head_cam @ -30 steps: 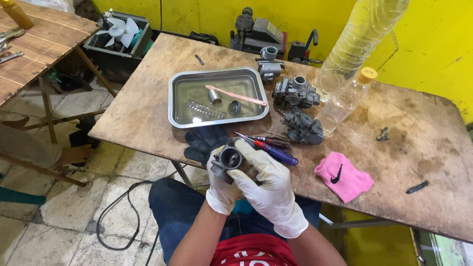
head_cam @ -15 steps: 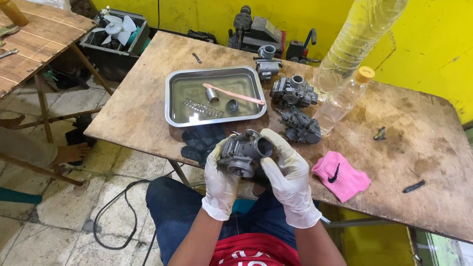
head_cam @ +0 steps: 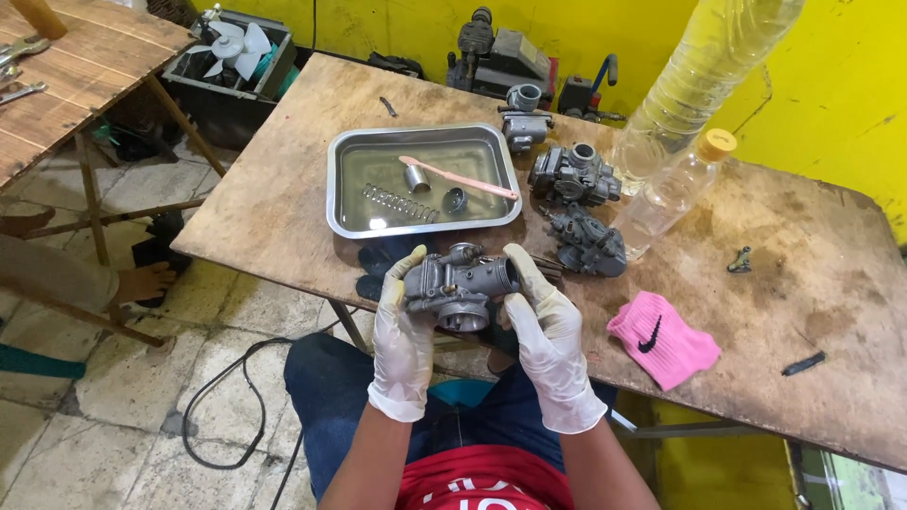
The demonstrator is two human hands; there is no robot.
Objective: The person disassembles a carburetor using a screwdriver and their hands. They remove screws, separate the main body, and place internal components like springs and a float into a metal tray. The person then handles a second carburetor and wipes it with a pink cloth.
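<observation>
Presently I grip the grey carburetor [head_cam: 460, 286] with my left hand [head_cam: 402, 345] and right hand [head_cam: 548, 340], its bore lying crosswise between them, above the table [head_cam: 283, 203] edge, near the steel tray [head_cam: 335, 203].

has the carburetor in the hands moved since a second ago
Yes. The carburetor has been turned in the gloved hands: its round opening faced the camera before and now points sideways to the right. It stays just below the metal tray.

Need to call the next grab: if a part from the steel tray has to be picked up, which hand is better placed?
Left, probably. The left hand grips the carburetor on the side just below the steel tray; the right hand cups the far end, toward the pink cloth.
</observation>
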